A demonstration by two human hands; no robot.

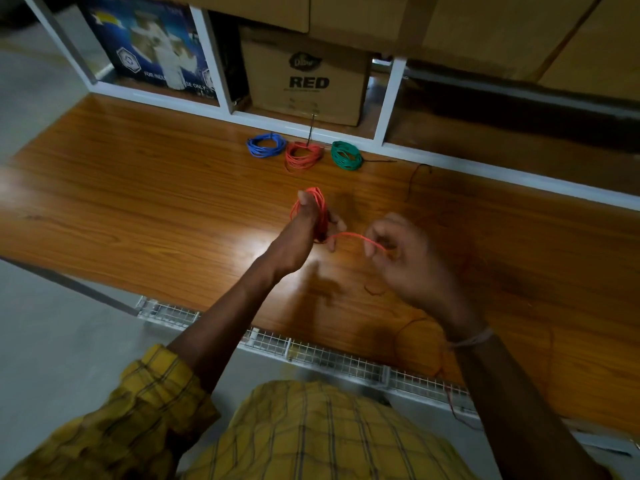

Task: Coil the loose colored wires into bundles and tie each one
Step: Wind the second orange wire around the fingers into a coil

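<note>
Nearest, the right hand pinches the free red strand between thumb and fingertips, leading it in an arc toward the left hand. That hand has its fingers curled through a red coil, held upright just above the wooden table. More loose red wire seems to trail off the near edge at the right, though it is dim and blurred there. By my judgement the winding of this coil is under way, not yet the tying; the next move calls for laying another turn snugly around the left hand without slackening the loops. Farther off, near the white shelf frame, lie a blue bundle, a red bundle and a green bundle, side by side.
</note>
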